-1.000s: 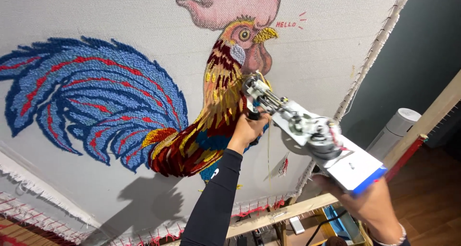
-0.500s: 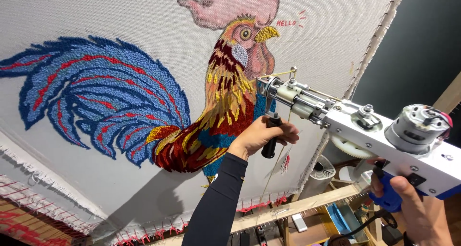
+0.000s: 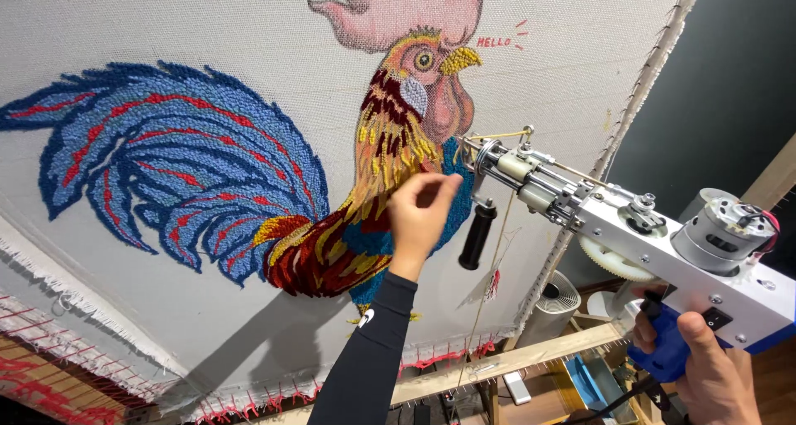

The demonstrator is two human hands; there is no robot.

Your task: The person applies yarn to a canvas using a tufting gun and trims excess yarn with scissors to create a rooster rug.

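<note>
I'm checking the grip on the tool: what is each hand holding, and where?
The right hand holds the tufting gun by its blue rear handle. The left hand holds nothing; its fingers touch the tufted rooster.

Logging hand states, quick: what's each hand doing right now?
Left hand: fingers loose, holding nothing, at the tufted rooster.
Right hand: closed on the tufting gun blue handle.

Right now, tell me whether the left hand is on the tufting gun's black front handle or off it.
Off it. The left hand touches the rooster tufting; the black front handle hangs free beside it.
</note>
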